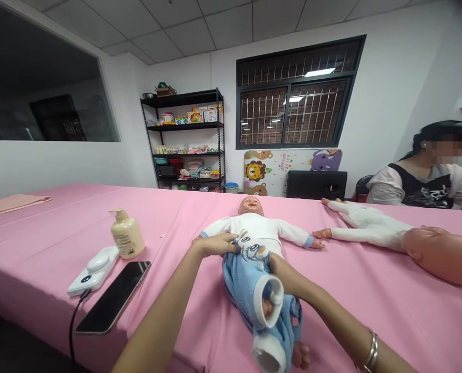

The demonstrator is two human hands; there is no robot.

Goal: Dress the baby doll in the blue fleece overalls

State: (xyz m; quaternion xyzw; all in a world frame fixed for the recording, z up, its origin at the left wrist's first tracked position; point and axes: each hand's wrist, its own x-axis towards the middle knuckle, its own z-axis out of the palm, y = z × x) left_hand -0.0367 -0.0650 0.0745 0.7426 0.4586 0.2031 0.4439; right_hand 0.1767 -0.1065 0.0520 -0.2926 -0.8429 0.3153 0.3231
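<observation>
A baby doll (254, 223) in a white top lies on its back on the pink table cover (371, 290), head away from me. Blue trousers (250, 285) with white cuffs cover its legs. My left hand (217, 244) grips the waistband of the trousers at the doll's belly, fingers curled. My right hand (283, 272) is closed on the trousers at the doll's hip; a bare doll foot (301, 355) sticks out near the table's front edge. A bracelet sits on my right wrist.
A pump bottle (127, 235), a white charger device (94, 269) with a cable and a black phone (114, 296) lie at the left. A second doll (394, 233) lies at the right, with a seated person (425, 176) behind it. Shelves (187, 140) stand at the back wall.
</observation>
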